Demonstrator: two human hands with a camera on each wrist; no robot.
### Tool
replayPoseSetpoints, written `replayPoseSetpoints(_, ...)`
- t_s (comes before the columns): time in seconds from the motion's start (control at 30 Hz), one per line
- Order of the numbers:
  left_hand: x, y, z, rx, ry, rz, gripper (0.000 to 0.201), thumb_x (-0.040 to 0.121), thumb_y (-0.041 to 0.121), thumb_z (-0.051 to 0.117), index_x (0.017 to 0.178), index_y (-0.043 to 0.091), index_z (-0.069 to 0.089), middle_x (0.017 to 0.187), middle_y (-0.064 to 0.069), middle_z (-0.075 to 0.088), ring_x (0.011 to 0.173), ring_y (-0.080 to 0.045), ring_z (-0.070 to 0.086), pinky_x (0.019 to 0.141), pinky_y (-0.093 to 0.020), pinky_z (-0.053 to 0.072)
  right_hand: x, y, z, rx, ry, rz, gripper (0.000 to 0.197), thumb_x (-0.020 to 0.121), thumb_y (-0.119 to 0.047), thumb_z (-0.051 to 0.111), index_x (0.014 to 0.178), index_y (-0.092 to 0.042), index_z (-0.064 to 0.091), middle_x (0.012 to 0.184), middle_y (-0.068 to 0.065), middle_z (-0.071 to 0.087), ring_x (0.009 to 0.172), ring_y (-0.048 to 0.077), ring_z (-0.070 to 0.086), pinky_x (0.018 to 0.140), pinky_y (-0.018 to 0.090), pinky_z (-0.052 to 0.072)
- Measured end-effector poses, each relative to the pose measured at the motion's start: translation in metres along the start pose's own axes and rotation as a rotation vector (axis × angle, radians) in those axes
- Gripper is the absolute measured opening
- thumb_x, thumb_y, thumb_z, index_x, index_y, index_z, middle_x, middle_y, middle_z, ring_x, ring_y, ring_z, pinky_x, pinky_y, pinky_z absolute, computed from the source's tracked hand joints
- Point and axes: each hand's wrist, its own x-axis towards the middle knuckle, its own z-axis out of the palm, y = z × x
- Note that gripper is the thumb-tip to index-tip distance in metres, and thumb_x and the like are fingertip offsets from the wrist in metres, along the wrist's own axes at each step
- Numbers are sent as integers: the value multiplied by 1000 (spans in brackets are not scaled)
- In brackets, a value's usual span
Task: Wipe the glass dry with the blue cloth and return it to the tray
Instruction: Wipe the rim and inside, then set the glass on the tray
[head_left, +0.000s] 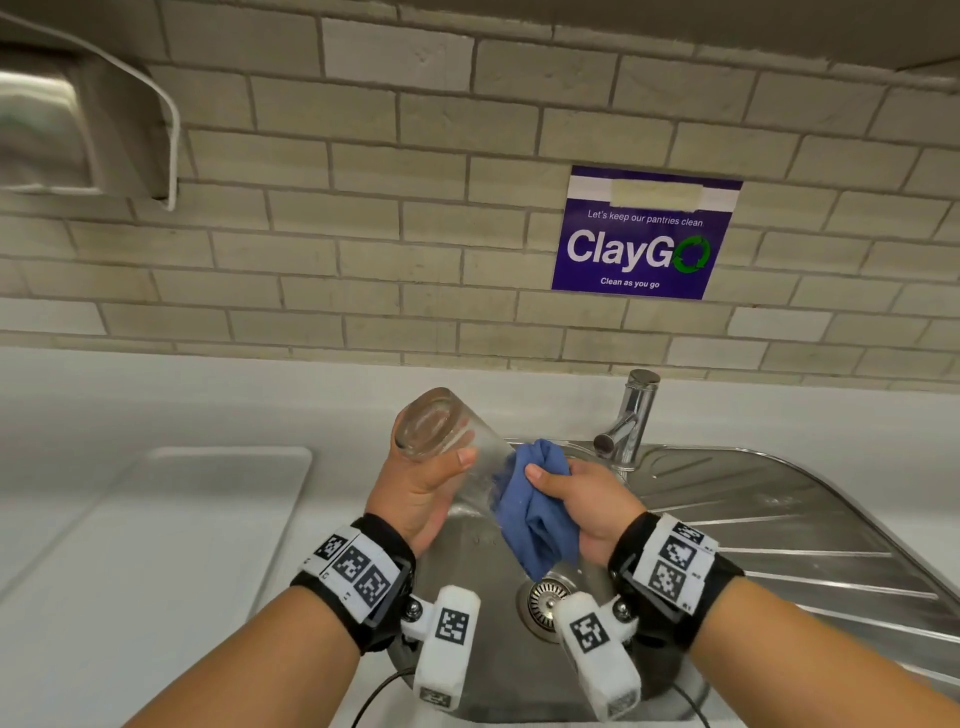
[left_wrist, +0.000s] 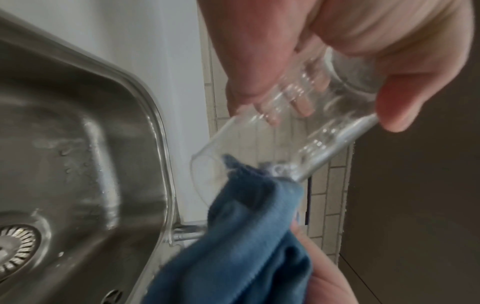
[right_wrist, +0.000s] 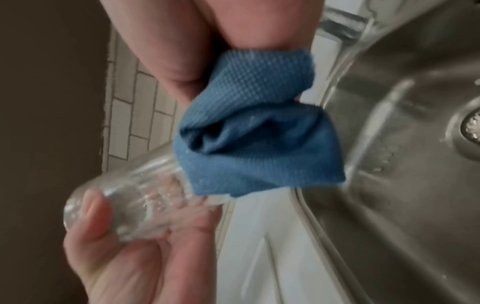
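The left hand gripped the tilted drinking glass while the right hand clutched the blue cloth at its mouth; turning it would probably dry evenly.

Steel sink with drain and tap, purple wall sign, tiled backsplash.

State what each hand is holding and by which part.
The left hand grips the glass by its base end. The right hand grips the bunched blue cloth, pressed at the glass's open end.
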Motion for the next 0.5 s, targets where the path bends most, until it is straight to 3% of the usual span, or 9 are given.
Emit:
replayPoseSetpoints(0.07,-7,7,1,-41,-117,-122,59,34,30,101,87,16,77,102,-9,76,100,-27,72,82,-43,59,5,-6,-5,-19,37,-27,7,86,-5,56,86,-1,62,86,18,67,82,31,64,81,43,52)
replayPoseSetpoints(0.1,-9,11,1,-51,-151,-213,55,35,40,98,82,19,80,110,-13,74,106,-32,69,84,-48,56,6,-10,-9,-76,64,-72,6,86,-4,56,86,-2,62,88,20,66,83,32,63,84,45,51)
replayPoseSetpoints(0.17,-10,14,-7,-45,-160,-382,69,36,53,93,96,21,81,123,-25,68,110,-41,68,83,-52,57,8,-23,-16,-243,104,-185,6,83,-7,60,89,-7,62,94,21,68,89,33,65,89,49,50)
replayPoseSetpoints(0.2,-9,14,-12,-53,-150,-437,76,37,50,94,106,22,79,125,-30,65,107,-44,69,80,-53,60,7,-30,-19,-345,110,-244,9,82,-8,62,91,-11,63,95,19,69,91,31,65,90,48,50)
replayPoseSetpoints(0.33,-8,20,-20,24,-193,-557,91,48,23,94,132,22,60,134,-31,55,95,-50,68,71,-54,62,1,-53,-21,-748,72,-439,20,80,-11,64,100,-15,62,97,6,68,91,19,62,80,26,48)
replayPoseSetpoints(0.5,-13,21,-8,439,-206,-621,77,55,22,81,127,34,57,105,-10,71,82,-26,71,75,-42,61,-4,-58,-11,-864,17,-508,24,83,-9,61,105,-17,60,96,-2,64,83,1,56,68,0,41)
